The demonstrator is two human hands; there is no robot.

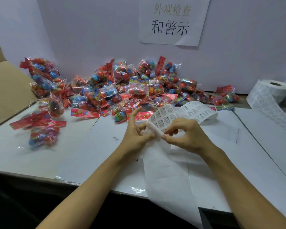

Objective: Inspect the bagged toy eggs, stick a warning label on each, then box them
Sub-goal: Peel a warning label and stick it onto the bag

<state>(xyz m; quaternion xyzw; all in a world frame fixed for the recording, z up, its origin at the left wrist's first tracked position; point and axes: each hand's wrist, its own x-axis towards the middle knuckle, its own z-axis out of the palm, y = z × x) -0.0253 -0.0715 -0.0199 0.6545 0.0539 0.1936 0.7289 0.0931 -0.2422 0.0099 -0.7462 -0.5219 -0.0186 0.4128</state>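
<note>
Both hands work the label strip (pixel 170 116) at the middle of the bench (pixel 73 156). The left hand (pixel 135 136) pinches the strip's folded edge between thumb and curled fingers, its index finger sticking up free. The right hand (pixel 183 134) has thumb and forefinger closed at the same fold, apparently picking at 1 warning label; whether a label has lifted is too small to tell.

The strip is thin backing paper: light, limp, and it creases wherever it is bent. Its bare, spent length hangs off the near edge of the bench, while the printed part arches away to the far right. The labels are small and sticky, so my guess is each is best lifted by a corner over the fold and carried on a fingertip, not gripped flat.

The bagged toy eggs (pixel 122 90) lie in a loose heap along the far side of the bench against the white backboard (pixel 89 30), with 1 stray bag (pixel 43 138) at the near left. The clear film looks slippery and crinkly, and the hard eggs would shift inside; the red header card (pixel 84 113) at a bag's top seems the firmest place to hold.

A label roll (pixel 272 93) stands at the far right, a cardboard box (pixel 7 90) flap at the left.
</note>
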